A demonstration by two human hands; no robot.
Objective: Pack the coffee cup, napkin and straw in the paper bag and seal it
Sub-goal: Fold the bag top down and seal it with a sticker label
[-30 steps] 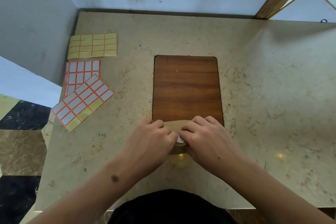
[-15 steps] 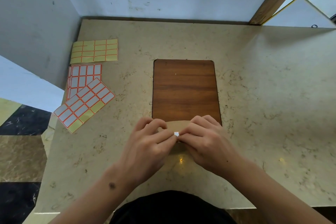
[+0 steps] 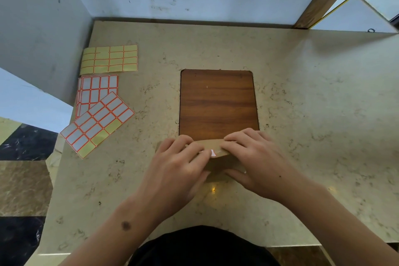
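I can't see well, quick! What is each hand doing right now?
Left hand: fingers pressing a white sticker onto the folded paper bag.
Right hand: closed on the bag's folded top, thumb underneath.

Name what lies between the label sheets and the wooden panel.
Head view: only bare marble countertop separates the label sheets from the wooden panel.

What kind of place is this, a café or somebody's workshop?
Probably a packing station at a counter: a marble-look countertop with an inset wooden panel, label sticker sheets, and hands sealing a paper bag.
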